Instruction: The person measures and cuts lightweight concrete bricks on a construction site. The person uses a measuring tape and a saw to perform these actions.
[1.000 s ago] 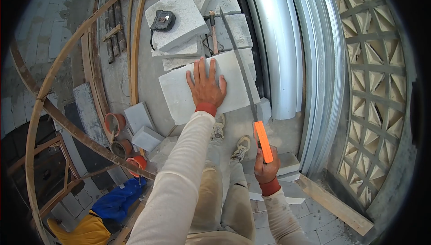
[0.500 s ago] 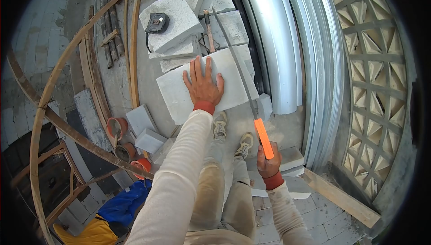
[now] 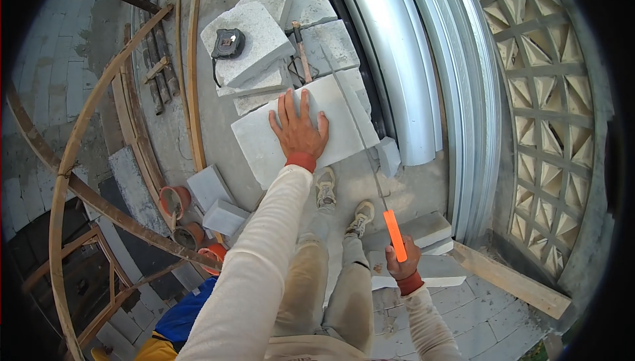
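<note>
My left hand (image 3: 301, 131) lies flat with fingers spread on a pale lightweight concrete block (image 3: 258, 142), which rests on other blocks. In my right hand (image 3: 405, 258) is the orange handle of a hand saw (image 3: 395, 235). Its long thin blade runs forward across the right part of the block, close to the right end. Just beyond the block, a hammer (image 3: 303, 53) lies on the blocks. A black tape measure (image 3: 229, 43) sits on a tilted block (image 3: 254, 33) at the far left of the pile.
Curved metal sheets (image 3: 390, 63) stand along the right of the blocks, before a patterned lattice wall (image 3: 546, 109). Wooden strips (image 3: 192, 63) lie to the left. Orange buckets (image 3: 174, 201) and cut block pieces (image 3: 225, 217) are at lower left; a timber plank (image 3: 512, 278) lies lower right.
My right hand has drawn the saw back toward me, so its handle sits lower and the blade tip is nearer. My left hand stays on the block.
</note>
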Demonstrator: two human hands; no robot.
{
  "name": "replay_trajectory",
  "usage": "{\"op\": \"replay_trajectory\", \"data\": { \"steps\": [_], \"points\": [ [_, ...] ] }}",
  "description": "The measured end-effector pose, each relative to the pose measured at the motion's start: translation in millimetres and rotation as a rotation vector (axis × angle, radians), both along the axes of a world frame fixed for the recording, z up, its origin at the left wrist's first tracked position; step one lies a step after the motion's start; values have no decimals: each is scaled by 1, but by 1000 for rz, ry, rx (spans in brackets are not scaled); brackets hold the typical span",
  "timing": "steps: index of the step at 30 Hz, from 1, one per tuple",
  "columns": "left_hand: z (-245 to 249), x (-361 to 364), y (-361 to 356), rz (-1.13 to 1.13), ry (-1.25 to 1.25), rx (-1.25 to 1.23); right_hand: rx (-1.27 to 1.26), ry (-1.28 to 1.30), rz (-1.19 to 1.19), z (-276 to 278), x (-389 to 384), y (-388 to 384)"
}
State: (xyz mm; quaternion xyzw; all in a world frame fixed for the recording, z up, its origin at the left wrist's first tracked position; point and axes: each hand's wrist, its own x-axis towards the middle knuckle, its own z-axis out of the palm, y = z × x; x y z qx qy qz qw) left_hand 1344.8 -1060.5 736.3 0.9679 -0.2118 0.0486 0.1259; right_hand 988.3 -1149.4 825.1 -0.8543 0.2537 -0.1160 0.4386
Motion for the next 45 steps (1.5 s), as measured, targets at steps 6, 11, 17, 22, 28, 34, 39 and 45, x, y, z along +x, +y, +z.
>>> {"op": "replay_trajectory", "data": {
  "steps": [6, 11, 17, 22, 28, 34, 39, 45],
  "points": [
    [-10, 31, -26, 95, 12, -72, 123, 85, -36, 12, -2, -7],
    [1, 32, -54, 180, 29, 54, 114, 86, -66, -2, 0, -7],
    [-4, 31, -60, 185, 9, 38, 101, 85, -65, 4, -13, -13],
    [-7, 37, -41, 176, 9, 2, 88, 91, -25, 11, -15, -12],
    [-7, 38, -42, 179, 19, -25, 160, 75, -86, 11, 0, -5],
    [-7, 39, -42, 164, 29, -37, 100, 149, -42, 8, -52, -3],
    [-10, 42, -40, 154, 18, -41, 110, 64, -63, -8, 2, 0],
    [-10, 38, -39, 161, 28, -51, 89, 96, -42, -8, -35, 2]
  ]
}}
